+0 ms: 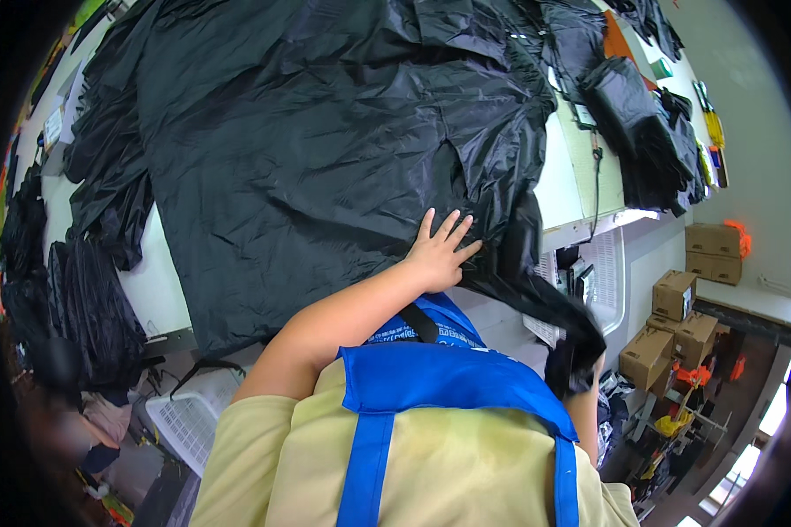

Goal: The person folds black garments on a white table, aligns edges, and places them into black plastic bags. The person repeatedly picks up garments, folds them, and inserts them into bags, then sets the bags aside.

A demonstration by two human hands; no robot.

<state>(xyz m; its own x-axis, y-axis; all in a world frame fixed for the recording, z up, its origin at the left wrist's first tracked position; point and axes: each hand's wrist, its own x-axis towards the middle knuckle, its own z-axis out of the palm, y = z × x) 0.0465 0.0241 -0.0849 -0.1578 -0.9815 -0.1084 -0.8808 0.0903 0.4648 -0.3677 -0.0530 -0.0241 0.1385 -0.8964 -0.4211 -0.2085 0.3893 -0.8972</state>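
Note:
A large black garment [281, 158] of thin, shiny fabric lies spread and creased over the table in front of me. On its near edge my left hand [439, 256] rests flat, fingers spread, gripping nothing. A narrow, sleeve-like part of the garment [536, 294] stretches off the table's edge toward my right side. There my right hand [599, 367] holds its bunched, blurred end; the fabric covers most of the fingers.
Folded black pieces [642, 132] are stacked at the table's right. More black fabric [97, 299] hangs at the left. White plastic baskets [193, 417] stand below the table on both sides. Cardboard boxes [646, 356] are piled at the right; a person [101, 426] is at the lower left.

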